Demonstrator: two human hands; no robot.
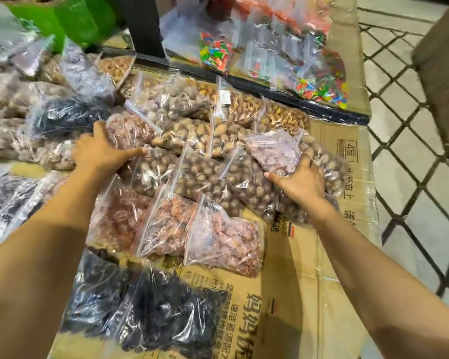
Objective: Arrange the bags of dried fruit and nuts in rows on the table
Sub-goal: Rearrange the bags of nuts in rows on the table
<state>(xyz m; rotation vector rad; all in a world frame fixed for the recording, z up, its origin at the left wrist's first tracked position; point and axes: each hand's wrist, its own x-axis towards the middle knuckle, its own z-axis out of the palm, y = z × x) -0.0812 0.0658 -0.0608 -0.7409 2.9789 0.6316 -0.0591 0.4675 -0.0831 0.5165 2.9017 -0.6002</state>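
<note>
Clear zip bags of nuts and dried fruit lie in rows on a table covered with flattened cardboard point(303, 268). My left hand point(99, 151) presses flat on the left end of a row of round brown nuts point(200, 174), touching a pinkish bag point(130, 130). At the row's right end, my right hand point(301, 180) rests with fingers spread over a small bag of reddish-pink dried fruit point(278, 151) that lies on top of the nut bags. Neither hand lifts a bag. Nearer me lie bags of pink dried fruit point(223, 242) and dark dried fruit point(151, 312).
Bags of colourful candy point(311, 73) lie on a raised shelf behind a black edge point(270, 92). A black post point(143, 24) and green bag point(70, 19) stand at the back. The table's right edge borders a tiled floor point(405, 151). More bags crowd the left side.
</note>
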